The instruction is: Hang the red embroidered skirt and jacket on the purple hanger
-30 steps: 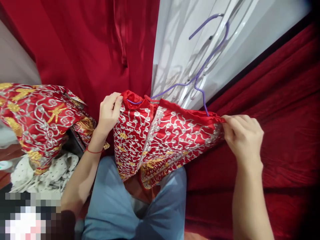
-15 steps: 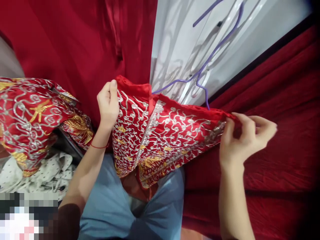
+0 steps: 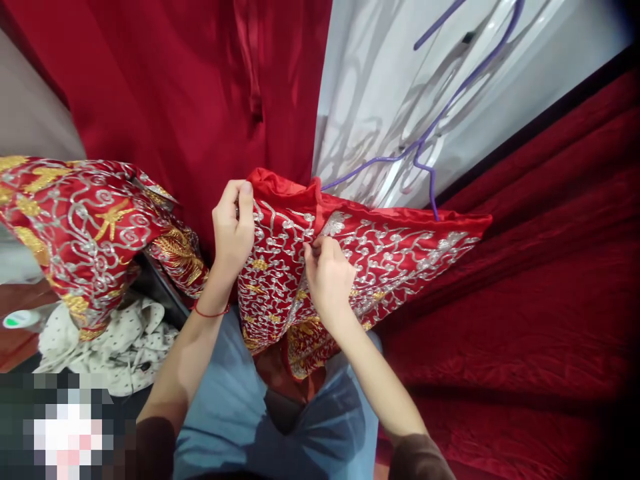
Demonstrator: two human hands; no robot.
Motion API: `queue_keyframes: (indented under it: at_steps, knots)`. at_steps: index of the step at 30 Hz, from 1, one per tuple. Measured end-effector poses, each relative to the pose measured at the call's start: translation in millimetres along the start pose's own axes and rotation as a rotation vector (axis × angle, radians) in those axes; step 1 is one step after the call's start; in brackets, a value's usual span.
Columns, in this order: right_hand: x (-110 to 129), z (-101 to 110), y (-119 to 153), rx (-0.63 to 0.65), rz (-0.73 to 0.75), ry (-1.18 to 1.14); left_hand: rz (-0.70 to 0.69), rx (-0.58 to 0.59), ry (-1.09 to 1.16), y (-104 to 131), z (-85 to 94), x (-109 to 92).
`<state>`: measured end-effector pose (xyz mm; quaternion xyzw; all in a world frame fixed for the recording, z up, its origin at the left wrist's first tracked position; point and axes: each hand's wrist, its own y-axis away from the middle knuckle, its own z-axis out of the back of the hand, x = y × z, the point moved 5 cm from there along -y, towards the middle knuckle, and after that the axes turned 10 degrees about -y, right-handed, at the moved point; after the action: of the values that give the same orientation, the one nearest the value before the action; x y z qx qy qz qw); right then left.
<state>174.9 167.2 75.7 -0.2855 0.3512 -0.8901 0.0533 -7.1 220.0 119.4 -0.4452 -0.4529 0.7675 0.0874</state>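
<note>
An embroidered red skirt [image 3: 395, 247], with silver scrolls, gold motifs and a plain red band along its top, hangs on a purple wire hanger [image 3: 425, 157]. My left hand [image 3: 234, 223] is closed on the band's left corner. At the middle, just below the band, my right hand [image 3: 333, 277] pinches the skirt's front near the silver-trimmed edge where two panels meet. Its fingertips are partly hidden. The band's right corner hangs free of any hand. Lower down, the hem falls in folds in front of my knees.
A matching red and gold garment [image 3: 100, 227] is draped at the left over something dark. Below it lies a bunched white dotted cloth [image 3: 115, 340]. Plain red fabric [image 3: 200, 87] hangs behind, a white ornate frame [image 3: 380, 87] beside it, and a dark red curtain [image 3: 540, 320] at right.
My right hand has let go of the band's right corner and moved left to the middle of the skirt. My left hand keeps its hold. The whole view has shifted slightly.
</note>
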Motion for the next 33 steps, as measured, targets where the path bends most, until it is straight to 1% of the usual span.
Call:
queue_keyframes:
  at_steps: [2,3,4,5,7,8,9,10,11,13,14,16,18,20,22,25,29,33]
  knots:
    - [-2,-2,2,-0.008,-0.080,-0.047,-0.017,0.009,-0.021,3,3.1,-3]
    - [-2,-2,4,-0.002,-0.115,-0.073,-0.035,-0.009,-0.040,7,5.3,-6]
    - [-2,-1,5,0.008,-0.147,-0.100,-0.054,-0.052,-0.069,13,8.2,-9]
    - [-1,0,6,0.023,-0.176,-0.121,-0.075,-0.122,-0.106,22,11.6,-12]
    - [2,3,9,0.070,-0.221,-0.120,-0.122,-0.274,-0.186,49,16.6,-17]
    - [4,6,10,0.096,-0.232,-0.101,-0.153,-0.316,-0.214,65,15.9,-18]
    - [7,9,11,0.123,-0.234,-0.085,-0.193,-0.297,-0.226,81,11.7,-18]
    - [9,12,12,0.147,-0.231,-0.087,-0.231,-0.225,-0.222,95,4.5,-18]
    - [12,15,13,0.169,-0.226,-0.120,-0.262,-0.129,-0.214,107,-4.0,-18]
    - [14,20,15,0.212,-0.233,-0.298,-0.300,0.059,-0.226,124,-20.2,-17]
    - [14,21,17,0.238,-0.250,-0.424,-0.303,0.122,-0.259,128,-26.0,-17]
    - [13,21,22,0.284,-0.312,-0.684,-0.296,0.194,-0.358,128,-32.6,-18]
    - [12,18,27,0.305,-0.386,-0.897,-0.281,0.250,-0.436,122,-35.2,-22]
    - [12,13,30,0.314,-0.447,-1.050,-0.273,0.308,-0.464,117,-36.2,-26]
    - [13,9,32,0.324,-0.486,-1.175,-0.282,0.323,-0.465,116,-35.4,-30]
    - [18,8,28,0.295,-0.506,-1.296,-0.313,0.301,-0.467,120,-33.7,-34]
    - [28,20,13,0.209,-0.468,-1.294,-0.308,0.311,-0.531,127,-33.7,-38]
    - [41,30,-4,0.137,-0.392,-1.211,-0.332,0.260,-0.528,131,-31.3,-46]
